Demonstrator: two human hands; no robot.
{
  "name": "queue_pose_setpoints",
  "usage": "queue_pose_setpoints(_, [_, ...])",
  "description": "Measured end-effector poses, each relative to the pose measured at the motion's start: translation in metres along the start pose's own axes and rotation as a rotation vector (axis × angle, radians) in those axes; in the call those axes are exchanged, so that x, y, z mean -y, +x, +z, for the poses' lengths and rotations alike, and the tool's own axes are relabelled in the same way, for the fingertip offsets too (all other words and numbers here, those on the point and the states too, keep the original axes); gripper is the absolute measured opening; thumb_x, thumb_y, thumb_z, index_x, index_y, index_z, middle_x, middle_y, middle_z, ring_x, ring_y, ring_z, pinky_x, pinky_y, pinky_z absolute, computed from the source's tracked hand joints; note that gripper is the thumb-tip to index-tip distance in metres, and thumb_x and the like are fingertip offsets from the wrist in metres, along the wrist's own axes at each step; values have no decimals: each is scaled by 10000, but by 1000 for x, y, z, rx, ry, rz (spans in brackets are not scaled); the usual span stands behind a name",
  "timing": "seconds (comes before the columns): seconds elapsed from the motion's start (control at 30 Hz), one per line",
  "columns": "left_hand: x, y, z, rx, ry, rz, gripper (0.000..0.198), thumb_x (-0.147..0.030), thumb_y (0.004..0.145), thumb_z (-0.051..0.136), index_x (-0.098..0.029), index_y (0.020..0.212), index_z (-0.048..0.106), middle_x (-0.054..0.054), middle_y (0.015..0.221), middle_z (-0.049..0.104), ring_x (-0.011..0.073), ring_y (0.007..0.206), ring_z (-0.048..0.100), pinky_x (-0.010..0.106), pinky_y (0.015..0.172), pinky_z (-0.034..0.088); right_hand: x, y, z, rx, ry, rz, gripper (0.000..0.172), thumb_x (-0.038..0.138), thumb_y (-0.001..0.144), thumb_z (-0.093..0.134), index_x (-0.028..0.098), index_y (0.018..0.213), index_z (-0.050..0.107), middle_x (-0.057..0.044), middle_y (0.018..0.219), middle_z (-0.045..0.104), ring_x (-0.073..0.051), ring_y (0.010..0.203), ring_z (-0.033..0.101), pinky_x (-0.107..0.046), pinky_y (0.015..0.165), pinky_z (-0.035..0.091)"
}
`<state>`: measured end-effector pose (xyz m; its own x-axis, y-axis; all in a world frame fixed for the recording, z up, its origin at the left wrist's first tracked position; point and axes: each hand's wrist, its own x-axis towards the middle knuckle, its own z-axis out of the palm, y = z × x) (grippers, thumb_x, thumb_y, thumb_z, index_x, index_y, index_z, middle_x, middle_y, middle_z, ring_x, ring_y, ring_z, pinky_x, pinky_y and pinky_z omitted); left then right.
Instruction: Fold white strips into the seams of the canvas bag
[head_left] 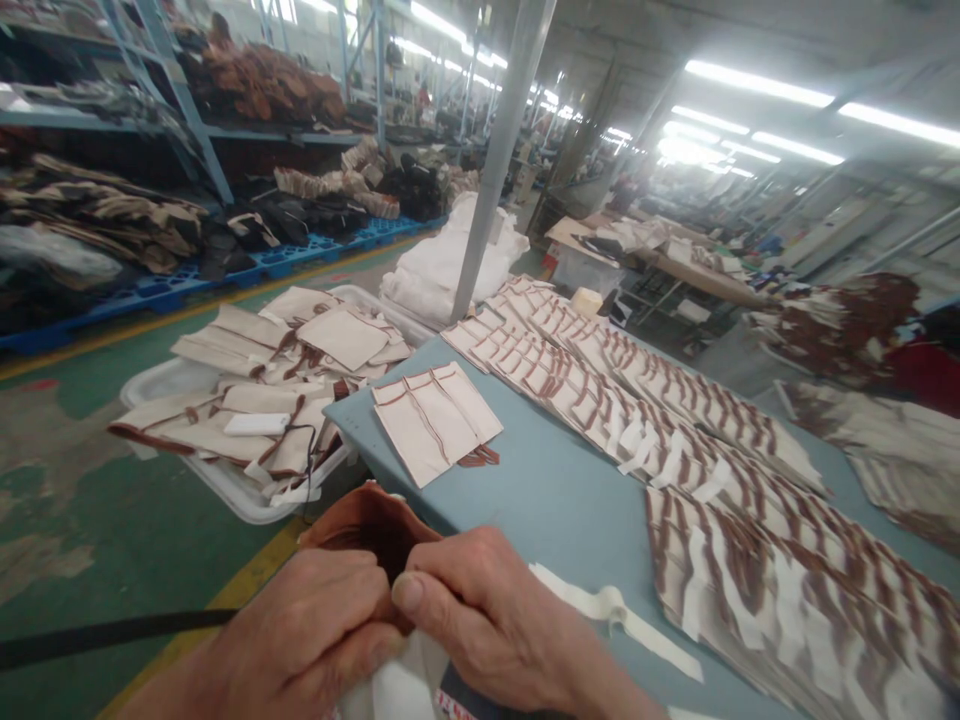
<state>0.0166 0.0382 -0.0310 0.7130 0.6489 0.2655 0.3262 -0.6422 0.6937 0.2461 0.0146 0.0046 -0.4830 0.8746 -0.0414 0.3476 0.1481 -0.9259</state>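
At the bottom centre of the head view, my left hand (pixel 311 610) and my right hand (pixel 499 615) are close together, fingers curled and closed. Both grip a brown leather piece (pixel 364 520), whose curved upper part stands up beyond my knuckles with a dark hollow inside. Pale material shows below my hands; whether it belongs to the same piece I cannot tell. Ahead, on the blue-grey table (pixel 525 490), lies a cream panel (pixel 436 415) with brown seam lines. A white strip (pixel 615 610) with a curl in it lies right of my right hand.
Overlapping rows of cream-and-brown panels (pixel 622 400) cover the table's right side. A white tub (pixel 247 505) on the left holds more pieces and a white device (pixel 256 425) with a dark cord. A metal post (pixel 499 160) rises at the table's far edge. Shelving (pixel 172 90) stands left.
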Motion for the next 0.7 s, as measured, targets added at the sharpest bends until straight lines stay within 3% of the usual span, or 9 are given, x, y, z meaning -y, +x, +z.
queue_pose_setpoints(0.1, [5, 1, 0, -35, -34, 56, 466, -416, 1179, 477, -229, 769, 596, -90, 716, 642, 60, 651, 612, 168, 676, 451, -13, -2, 13, 19, 355, 99, 614, 739, 1066, 600, 240, 735, 462, 86, 629, 361, -109, 561, 301, -259, 514, 220])
queue_pose_setpoints(0.17, [12, -6, 8, -55, -110, 8, 499, -450, 1182, 475, -220, 751, 575, -90, 698, 606, 60, 636, 580, 179, 651, 433, -18, -4, 21, 5, 479, 127, 598, 749, 1027, 659, 239, 765, 488, 92, 637, 373, -109, 567, 287, -247, 501, 227])
queue_pose_setpoints(0.33, [34, -23, 32, -47, -366, -185, 625, -653, 1151, 416, -202, 749, 575, -66, 711, 588, 90, 640, 520, 237, 630, 398, -12, -6, 20, -122, 154, -26, 251, 324, 1033, 597, 239, 805, 533, 65, 692, 501, -120, 629, 442, -254, 607, 307])
queue_pose_setpoints(0.5, [37, -14, 26, 1, -373, -174, 706, -752, 1091, 474, -185, 680, 570, -70, 646, 546, 80, 583, 475, 244, 580, 350, -16, -9, 13, -126, -83, -198, 178, 209, 993, 531, 260, 832, 475, 74, 730, 503, -114, 604, 423, -266, 606, 299])
queue_pose_setpoints(0.6, [28, -4, 14, 20, -306, -113, 640, -665, 1123, 489, -195, 711, 626, -77, 637, 583, 68, 563, 527, 214, 562, 373, -24, -12, 10, -152, -119, -211, 172, 210, 1020, 544, 263, 862, 505, 74, 741, 538, -115, 606, 442, -257, 608, 319])
queue_pose_setpoints(0.7, [20, -2, 5, 53, -216, -105, 408, -426, 1133, 541, -221, 820, 706, -80, 739, 701, 65, 667, 652, 174, 672, 439, -28, -15, 7, -172, -158, -226, 204, 229, 1058, 528, 260, 857, 511, 63, 732, 561, -125, 599, 455, -266, 610, 337])
